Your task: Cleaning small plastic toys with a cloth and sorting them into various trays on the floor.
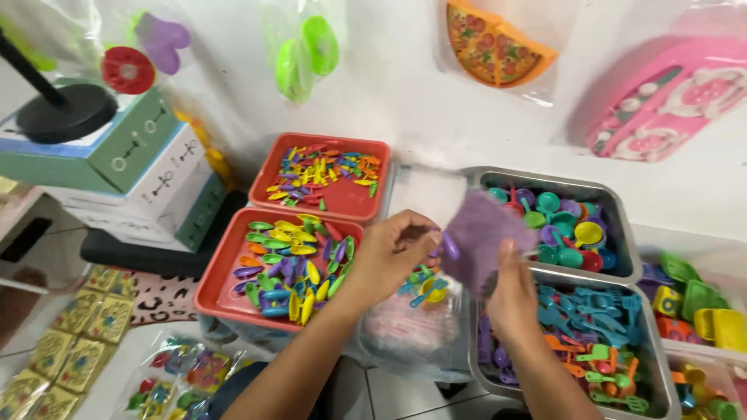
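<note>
My left hand [389, 257] pinches a small purple toy piece [449, 246] and holds it against a blurred purple bag-like thing [484, 236]. My right hand [512, 292] grips that purple thing from below, thumb up along its side. Both hands hover between the near red tray [226, 268] of colourful toy spoons and knives and the metal trays on the right. Under my hands lies a clear bag [416, 319] with small coloured toys in it.
A far red tray [268, 187] holds small coloured cutlery. One metal tray [622, 225] holds toy pans, another metal tray [654, 358] holds toy spatulas. Green and yellow toy boxes [704, 307] sit at right. Stacked boxes [132, 171] stand at left, packed toy bags [179, 377] below.
</note>
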